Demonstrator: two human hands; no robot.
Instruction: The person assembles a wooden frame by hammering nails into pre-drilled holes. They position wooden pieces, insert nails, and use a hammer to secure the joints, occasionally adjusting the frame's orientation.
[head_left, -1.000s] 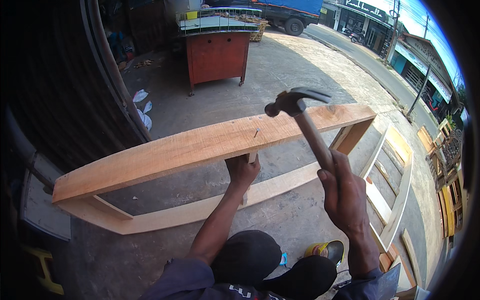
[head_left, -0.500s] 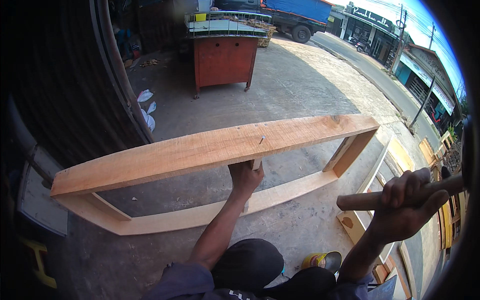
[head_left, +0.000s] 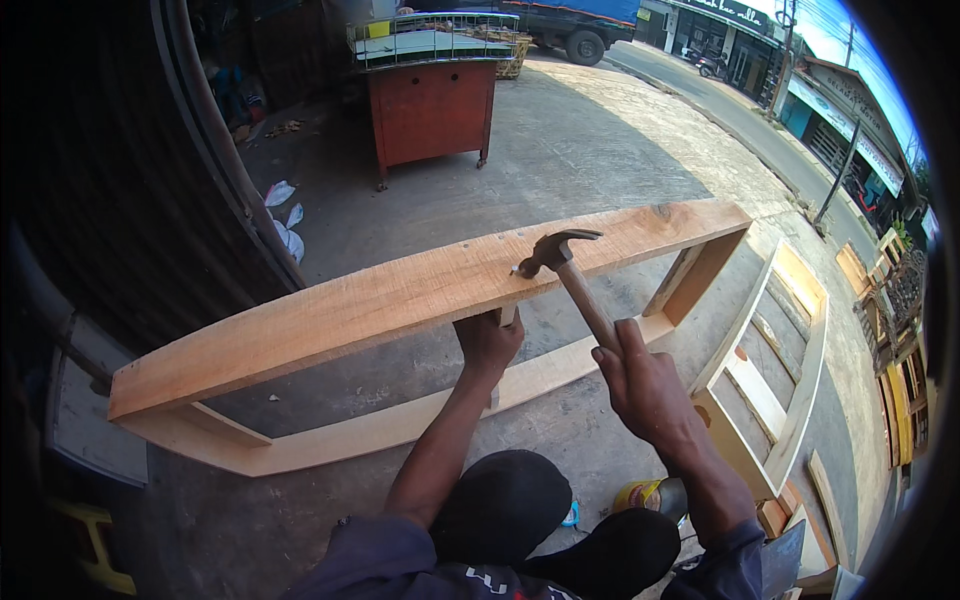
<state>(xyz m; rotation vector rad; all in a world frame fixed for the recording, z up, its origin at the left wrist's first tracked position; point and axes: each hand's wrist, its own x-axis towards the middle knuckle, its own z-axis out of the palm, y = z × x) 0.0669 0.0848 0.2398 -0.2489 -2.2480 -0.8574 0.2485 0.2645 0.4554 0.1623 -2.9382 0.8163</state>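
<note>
A long rectangular wooden frame stands on edge before me, its wide top board [head_left: 330, 305] running across the view. My right hand [head_left: 645, 390] is wrapped round the handle of a claw hammer [head_left: 585, 305]. The hammer's head is down at the top board, its claw pointing right, beside a nail [head_left: 514, 271] that sticks up from the wood. Beneath the board, my left hand [head_left: 487, 345] is closed round a short upright wooden piece [head_left: 507, 316], whose top meets the board's underside. Part of that piece is hidden by the hand.
Another wooden frame [head_left: 740, 450] lies on the concrete at right, with loose offcuts near it. A yellow can [head_left: 635, 497] stands by my knee. Beyond the frame is a red wheeled cart [head_left: 430, 110]. A dark corrugated wall [head_left: 110, 170] rises at left.
My right hand has swung the hammer from the raised position at far right down and left to the nail. My left hand keeps its hold under the board.
</note>
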